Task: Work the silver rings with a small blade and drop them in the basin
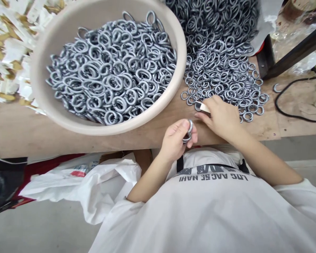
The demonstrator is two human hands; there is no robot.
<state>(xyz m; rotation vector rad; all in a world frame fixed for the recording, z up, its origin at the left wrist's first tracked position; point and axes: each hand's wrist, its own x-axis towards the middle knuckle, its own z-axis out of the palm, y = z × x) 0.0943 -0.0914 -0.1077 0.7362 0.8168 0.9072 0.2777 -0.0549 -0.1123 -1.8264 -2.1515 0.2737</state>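
Over a plywood bench (150, 137), a person is working with both bare hands at the near edge, just below the middle of the scene. The left hand (176, 138) is closed, gripping a couple of small silver rings (189, 131) between thumb and fingers, up off the bench. The right hand (219, 117) is partly closed, pinching a pale flat strip (204, 107) whose far end is meeting a ring; it is too small to tell how the two are joined. That hand is hovering just beside the lower edge of a loose heap of rings (221, 66), which is spreading out toward one o'clock. At ten o'clock, a beige basin (102, 130) is standing on the bench, its rim touching the heap and holding a deep load of rings (112, 73). Further out at nine o'clock, white and gold tags (12, 45) are lying piled beyond the basin. A black cable (287, 115) is curling across the bench at three o'clock, and a white plastic bag (102, 179) is hanging below the bench edge at seven o'clock. The person's white T-shirt (200, 211) is filling the bottom of the view.
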